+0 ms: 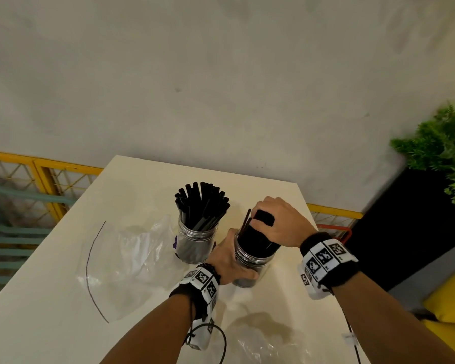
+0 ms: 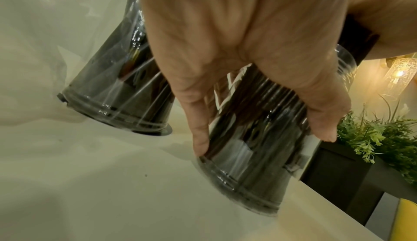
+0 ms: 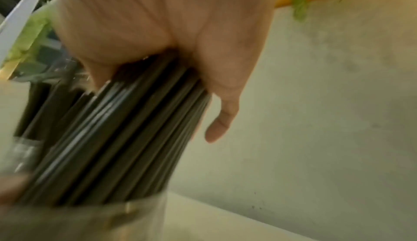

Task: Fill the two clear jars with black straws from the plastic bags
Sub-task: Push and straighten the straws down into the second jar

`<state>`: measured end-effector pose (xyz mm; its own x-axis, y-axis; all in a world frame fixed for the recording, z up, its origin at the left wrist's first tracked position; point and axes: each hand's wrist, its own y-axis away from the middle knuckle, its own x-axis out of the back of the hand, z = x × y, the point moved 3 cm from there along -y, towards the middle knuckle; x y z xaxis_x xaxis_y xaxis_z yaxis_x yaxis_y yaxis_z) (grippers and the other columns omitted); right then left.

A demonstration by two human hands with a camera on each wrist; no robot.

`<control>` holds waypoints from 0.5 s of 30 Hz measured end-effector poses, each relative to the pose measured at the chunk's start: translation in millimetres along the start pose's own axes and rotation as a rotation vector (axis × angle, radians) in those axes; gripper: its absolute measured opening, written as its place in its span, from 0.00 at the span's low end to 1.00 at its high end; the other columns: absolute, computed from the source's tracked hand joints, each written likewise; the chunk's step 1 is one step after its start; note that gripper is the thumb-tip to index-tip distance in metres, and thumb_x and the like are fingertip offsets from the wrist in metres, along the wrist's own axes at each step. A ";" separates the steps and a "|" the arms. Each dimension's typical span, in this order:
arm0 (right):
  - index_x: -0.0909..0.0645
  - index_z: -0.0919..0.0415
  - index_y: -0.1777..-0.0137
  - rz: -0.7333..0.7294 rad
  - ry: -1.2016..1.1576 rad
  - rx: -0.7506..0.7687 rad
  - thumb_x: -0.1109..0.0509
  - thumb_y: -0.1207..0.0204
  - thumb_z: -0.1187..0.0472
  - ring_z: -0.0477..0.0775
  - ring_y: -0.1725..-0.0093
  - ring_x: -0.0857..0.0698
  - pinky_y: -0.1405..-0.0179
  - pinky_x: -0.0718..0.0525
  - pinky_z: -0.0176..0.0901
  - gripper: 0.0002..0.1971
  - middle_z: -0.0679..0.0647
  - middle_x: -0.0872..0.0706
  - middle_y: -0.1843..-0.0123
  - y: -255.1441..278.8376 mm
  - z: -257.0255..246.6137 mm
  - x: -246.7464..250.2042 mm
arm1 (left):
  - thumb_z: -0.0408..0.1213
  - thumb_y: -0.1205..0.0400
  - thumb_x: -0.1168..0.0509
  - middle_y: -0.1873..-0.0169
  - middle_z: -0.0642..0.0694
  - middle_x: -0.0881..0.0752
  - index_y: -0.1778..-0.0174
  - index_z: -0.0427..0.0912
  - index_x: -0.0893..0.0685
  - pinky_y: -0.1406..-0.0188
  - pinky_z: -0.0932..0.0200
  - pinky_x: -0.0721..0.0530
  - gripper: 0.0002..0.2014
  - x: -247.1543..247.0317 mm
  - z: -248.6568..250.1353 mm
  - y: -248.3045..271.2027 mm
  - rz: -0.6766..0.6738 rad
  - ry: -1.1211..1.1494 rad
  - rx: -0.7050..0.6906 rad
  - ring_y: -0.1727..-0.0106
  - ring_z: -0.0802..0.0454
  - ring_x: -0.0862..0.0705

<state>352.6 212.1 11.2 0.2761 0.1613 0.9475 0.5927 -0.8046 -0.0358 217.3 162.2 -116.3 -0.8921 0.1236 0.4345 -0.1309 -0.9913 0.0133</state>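
Two clear jars stand on the cream table (image 1: 63,324). The far jar (image 1: 196,239) (image 2: 117,98) is packed with black straws (image 1: 201,203) that fan out above its mouth. My left hand (image 1: 227,261) (image 2: 255,77) grips the near jar (image 1: 252,261) (image 2: 252,170) round its side, thumb and fingers wrapped on the wall. My right hand (image 1: 276,222) (image 3: 158,48) grips a thick bundle of black straws (image 1: 258,232) (image 3: 117,138) from above, its lower ends down inside the near jar's mouth.
An empty clear plastic bag (image 1: 126,261) lies left of the jars, and another clear plastic bag (image 1: 268,342) lies near the front edge. A black planter (image 1: 405,219) with green foliage (image 1: 441,148) stands to the right. A yellow railing (image 1: 45,174) runs behind the table.
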 end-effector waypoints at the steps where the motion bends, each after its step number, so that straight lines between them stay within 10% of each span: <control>1: 0.18 0.45 0.45 0.009 -0.081 -0.014 0.32 0.23 0.43 0.53 0.44 0.20 0.40 0.21 0.56 0.11 0.46 0.18 0.48 1.1 3.1 3.0 | 0.49 0.43 0.17 0.39 0.55 0.16 0.29 0.55 0.39 0.34 0.51 0.16 0.50 -0.1 -0.4 -0.3 0.003 -0.001 0.004 0.38 0.53 0.16; 5: 0.18 0.43 0.43 0.309 -0.401 -0.117 0.34 0.22 0.55 0.55 0.38 0.20 0.39 0.23 0.50 0.10 0.48 0.17 0.39 4.9 -6.8 23.1 | 0.50 0.43 0.17 0.39 0.55 0.15 0.30 0.55 0.38 0.33 0.51 0.16 0.49 -0.1 -1.5 -0.7 0.018 -0.007 0.013 0.38 0.52 0.15; 10: 0.23 0.45 0.29 0.115 0.258 -0.158 0.43 0.23 0.34 0.60 0.23 0.31 0.29 0.34 0.70 0.28 0.49 0.27 0.22 8.9 -61.2 -11.6 | 0.51 0.45 0.17 0.36 0.56 0.17 0.28 0.56 0.37 0.32 0.48 0.17 0.51 -0.7 -2.0 -0.6 0.023 0.022 0.010 0.34 0.54 0.17; 15: 0.20 0.48 0.33 0.182 0.389 -0.354 0.40 0.19 0.44 0.68 0.23 0.32 0.34 0.30 0.74 0.19 0.55 0.29 0.22 12.9 -32.3 -19.8 | 0.48 0.44 0.17 0.39 0.54 0.16 0.31 0.55 0.38 0.35 0.48 0.15 0.49 -1.4 -1.5 -1.6 0.019 0.035 0.024 0.38 0.52 0.16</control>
<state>330.3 180.1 2.3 0.0113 -0.1674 0.9858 0.2522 -0.9535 -0.1648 218.0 163.7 -118.3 -0.9091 0.1060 0.4029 -0.1037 -0.9942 0.0276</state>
